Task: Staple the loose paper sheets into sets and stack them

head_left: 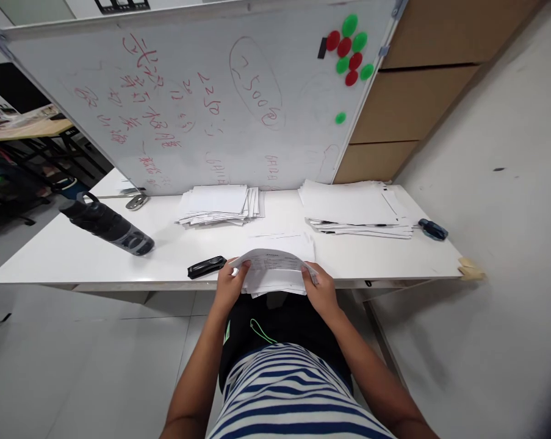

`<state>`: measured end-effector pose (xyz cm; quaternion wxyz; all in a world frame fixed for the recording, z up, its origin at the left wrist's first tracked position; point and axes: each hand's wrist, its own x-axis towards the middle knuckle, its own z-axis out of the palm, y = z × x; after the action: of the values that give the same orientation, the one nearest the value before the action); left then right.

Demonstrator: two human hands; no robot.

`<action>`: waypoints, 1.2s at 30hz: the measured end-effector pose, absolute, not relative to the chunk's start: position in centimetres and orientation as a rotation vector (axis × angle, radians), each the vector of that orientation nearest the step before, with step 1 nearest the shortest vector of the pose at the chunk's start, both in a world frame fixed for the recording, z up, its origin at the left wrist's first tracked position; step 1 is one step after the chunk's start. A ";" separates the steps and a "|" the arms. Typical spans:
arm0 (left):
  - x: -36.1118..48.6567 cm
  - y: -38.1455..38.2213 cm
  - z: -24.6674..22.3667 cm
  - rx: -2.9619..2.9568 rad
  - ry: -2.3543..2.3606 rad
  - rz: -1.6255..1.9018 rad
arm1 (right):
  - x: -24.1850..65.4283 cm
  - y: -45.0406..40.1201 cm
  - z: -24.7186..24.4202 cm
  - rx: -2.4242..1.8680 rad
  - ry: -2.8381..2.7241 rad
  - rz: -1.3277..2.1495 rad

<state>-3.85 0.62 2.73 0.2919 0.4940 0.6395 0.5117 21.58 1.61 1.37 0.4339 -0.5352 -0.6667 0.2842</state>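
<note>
Between my two hands is a small stack of printed paper sheets [275,277], bowed upward in the middle at the table's front edge. My left hand [230,283] pinches the left side of the sheets, thumb on top. On the opposite side my right hand [320,289] grips them the same way. A black stapler [206,267] lies just left of my left hand. Behind the held sheets, more white paper [298,245] lies flat on the table. Fingers under the sheets are hidden.
Two paper piles, one left [220,201] and one right [352,204], sit before a whiteboard [188,91] with red writing and magnets. A dark bottle [108,225] and a computer mouse [136,202] are at left. A dark blue object [433,230] lies near the right wall.
</note>
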 end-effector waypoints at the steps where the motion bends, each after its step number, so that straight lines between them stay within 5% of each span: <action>1: -3.8 0.5 2.7 1.323 1.709 1.350 | 21.6 1.6 1.4 -1.340 -1.678 0.696; 9: -6.4 -0.5 3.7 1.673 1.928 1.324 | 22.4 1.7 2.4 -1.479 -1.629 0.819; 18: -13.7 0.4 2.3 1.919 2.389 0.546 | 22.8 1.4 2.1 -1.397 -1.277 1.418; 36: -13.7 -0.2 4.1 1.574 1.909 0.715 | 19.9 0.2 1.9 -1.248 -1.321 1.672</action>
<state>-13.72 -0.24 4.10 0.2792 0.5868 0.7119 0.2664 19.94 0.21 1.94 0.3298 -0.4772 -0.5050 0.6391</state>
